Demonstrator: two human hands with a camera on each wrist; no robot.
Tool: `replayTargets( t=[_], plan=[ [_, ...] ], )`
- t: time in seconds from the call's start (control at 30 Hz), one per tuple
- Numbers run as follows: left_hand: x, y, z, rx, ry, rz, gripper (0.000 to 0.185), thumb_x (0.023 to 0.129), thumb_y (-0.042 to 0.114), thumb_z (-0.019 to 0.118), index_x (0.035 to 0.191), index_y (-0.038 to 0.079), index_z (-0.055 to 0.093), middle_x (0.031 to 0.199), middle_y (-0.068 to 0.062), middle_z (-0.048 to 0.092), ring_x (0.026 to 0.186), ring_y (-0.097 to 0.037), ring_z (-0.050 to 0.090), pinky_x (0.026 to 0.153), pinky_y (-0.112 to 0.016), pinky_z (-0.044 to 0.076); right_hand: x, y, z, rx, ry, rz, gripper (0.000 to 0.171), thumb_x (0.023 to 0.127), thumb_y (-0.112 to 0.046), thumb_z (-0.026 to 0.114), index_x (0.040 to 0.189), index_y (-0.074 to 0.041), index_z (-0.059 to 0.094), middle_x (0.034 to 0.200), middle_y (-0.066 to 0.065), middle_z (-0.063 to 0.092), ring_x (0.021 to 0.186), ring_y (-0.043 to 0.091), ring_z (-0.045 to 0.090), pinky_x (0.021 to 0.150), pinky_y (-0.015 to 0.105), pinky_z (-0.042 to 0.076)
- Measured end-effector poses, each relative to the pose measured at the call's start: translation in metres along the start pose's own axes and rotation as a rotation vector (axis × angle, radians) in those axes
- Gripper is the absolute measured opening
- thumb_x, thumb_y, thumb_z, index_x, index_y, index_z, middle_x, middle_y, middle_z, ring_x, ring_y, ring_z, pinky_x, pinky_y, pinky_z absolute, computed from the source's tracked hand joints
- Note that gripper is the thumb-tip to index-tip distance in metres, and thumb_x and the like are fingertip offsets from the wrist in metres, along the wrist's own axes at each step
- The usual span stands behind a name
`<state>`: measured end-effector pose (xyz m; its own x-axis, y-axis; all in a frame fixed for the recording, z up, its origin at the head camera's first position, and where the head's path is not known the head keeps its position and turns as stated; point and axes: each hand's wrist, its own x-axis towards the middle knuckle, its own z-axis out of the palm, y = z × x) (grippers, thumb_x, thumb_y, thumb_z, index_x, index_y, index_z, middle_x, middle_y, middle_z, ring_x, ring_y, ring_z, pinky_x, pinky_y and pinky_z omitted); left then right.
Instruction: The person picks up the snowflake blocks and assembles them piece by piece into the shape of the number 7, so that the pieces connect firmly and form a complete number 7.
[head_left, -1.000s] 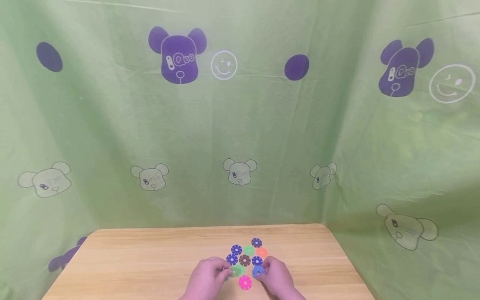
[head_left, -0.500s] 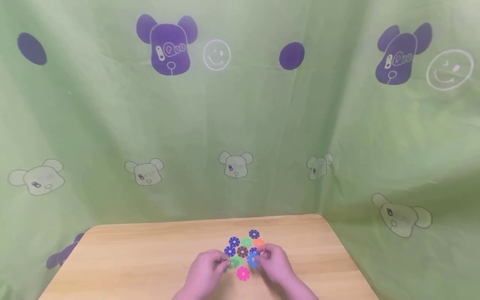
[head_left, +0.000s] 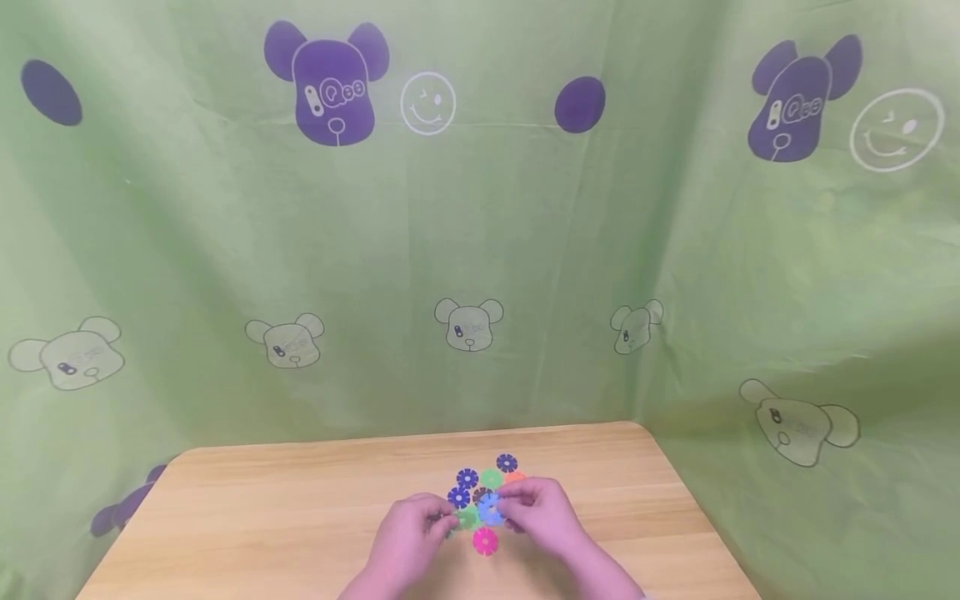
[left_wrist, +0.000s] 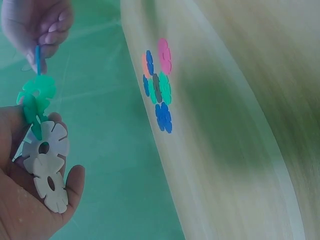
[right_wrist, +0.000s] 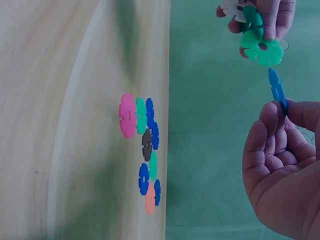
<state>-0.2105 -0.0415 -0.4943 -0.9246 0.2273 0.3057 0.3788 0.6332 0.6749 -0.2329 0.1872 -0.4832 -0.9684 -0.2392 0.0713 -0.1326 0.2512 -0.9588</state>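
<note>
My left hand (head_left: 405, 533) holds a short chain of notched plastic snowflake discs. In the left wrist view, two white discs (left_wrist: 58, 142) lie along its fingers, joined to two green discs (left_wrist: 44, 86) at the chain's top end. Between thumb and fingertips, my right hand (head_left: 547, 518) pinches a single blue snowflake disc (right_wrist: 276, 86), turned nearly edge-on in the wrist views. The blue disc's tip is close to the outer green disc's rim; whether they touch I cannot tell. Both hands are raised above the table.
Loose snowflake discs lie flat on the wooden table (head_left: 285, 517): a pink disc (right_wrist: 125, 124) nearest, then several dark blue, green, brown and orange ones beyond. A green printed curtain (head_left: 390, 250) hangs behind the table and along both sides.
My right hand has lifted the blue disc off the table and brought it left, toward the green end of the chain. The left hand keeps its hold; the head view has tilted slightly.
</note>
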Motion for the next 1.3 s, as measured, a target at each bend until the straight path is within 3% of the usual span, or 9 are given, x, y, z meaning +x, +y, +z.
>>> replayTargets(
  t=[0.17,0.3,0.63,1.07,1.3],
  plan=[
    [0.002,0.001,-0.003,0.003,0.007,-0.006,0.011,0.086,0.027,0.069,0.093,0.018,0.072,0.093,0.01,0.069,0.084,-0.007,0.063,0.075,-0.029,0.055,-0.007,-0.023,0.001,0.01,-0.014,-0.005,0.024,0.085,-0.004,0.067,0.104,0.01,0.065,0.085,0.016,0.07,0.07,0.024,0.066,0.064,0.029,0.058],
    [0.003,0.0,-0.003,0.005,0.006,-0.005,0.011,0.086,0.028,0.068,0.093,0.019,0.072,0.094,0.011,0.069,0.085,-0.007,0.063,0.076,-0.03,0.055,-0.008,-0.028,0.002,0.012,-0.023,-0.004,0.025,0.085,-0.005,0.068,0.104,0.01,0.065,0.085,0.015,0.07,0.071,0.025,0.066,0.064,0.03,0.058],
    [0.006,0.0,-0.004,0.007,0.015,0.015,0.012,0.086,0.027,0.068,0.094,0.019,0.071,0.096,0.01,0.069,0.086,-0.008,0.064,0.077,-0.031,0.055,0.01,0.001,0.003,0.014,-0.048,0.004,0.026,0.085,-0.013,0.07,0.104,0.005,0.067,0.086,0.01,0.07,0.07,0.019,0.065,0.064,0.029,0.058],
    [0.004,0.004,0.0,-0.033,0.038,0.03,0.006,0.086,0.024,0.069,0.088,0.018,0.071,0.09,0.012,0.067,0.079,-0.002,0.061,0.072,-0.022,0.055,0.006,0.003,0.004,0.086,-0.087,0.042,0.028,0.087,-0.011,0.066,0.108,0.008,0.063,0.083,0.013,0.07,0.068,0.021,0.067,0.062,0.032,0.058],
    [0.001,0.004,0.002,-0.059,0.01,-0.013,0.005,0.086,0.025,0.068,0.087,0.021,0.071,0.084,0.016,0.066,0.075,0.0,0.06,0.07,-0.023,0.055,0.001,0.004,0.006,0.097,-0.082,0.047,0.026,0.087,-0.011,0.067,0.106,0.007,0.064,0.082,0.012,0.07,0.069,0.021,0.067,0.063,0.032,0.058]
  ],
)
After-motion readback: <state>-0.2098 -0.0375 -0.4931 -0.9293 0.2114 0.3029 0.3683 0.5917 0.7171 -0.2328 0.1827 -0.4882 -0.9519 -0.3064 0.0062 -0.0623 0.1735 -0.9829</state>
